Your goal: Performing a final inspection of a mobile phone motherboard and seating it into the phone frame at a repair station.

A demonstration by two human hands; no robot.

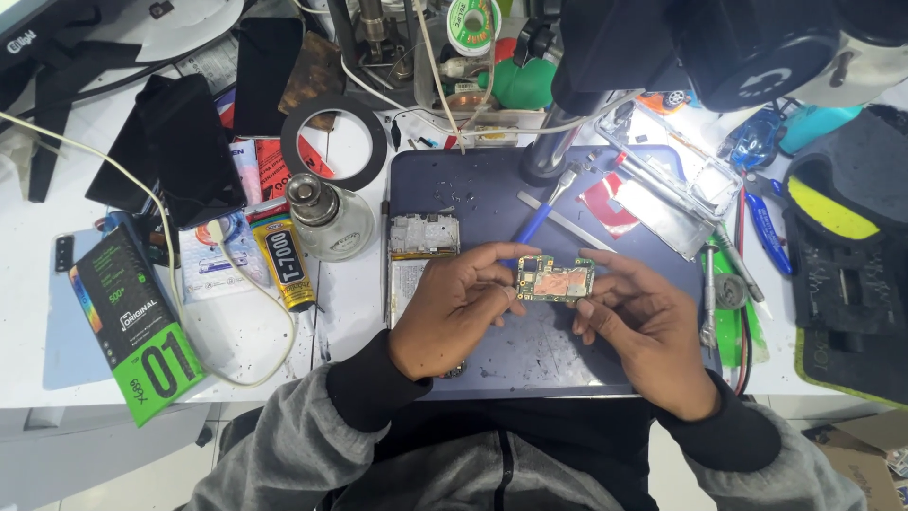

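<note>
Green circuit board hangs above the grey mat, both hands pinching its ends with the fingers (light, stiff, probably fragile; edges are safest).

Phone-repair workbench: microscope, glue tube

One circuit board, two hands, one glue tube, one glass bottle, one tape ring, one green box.
</note>
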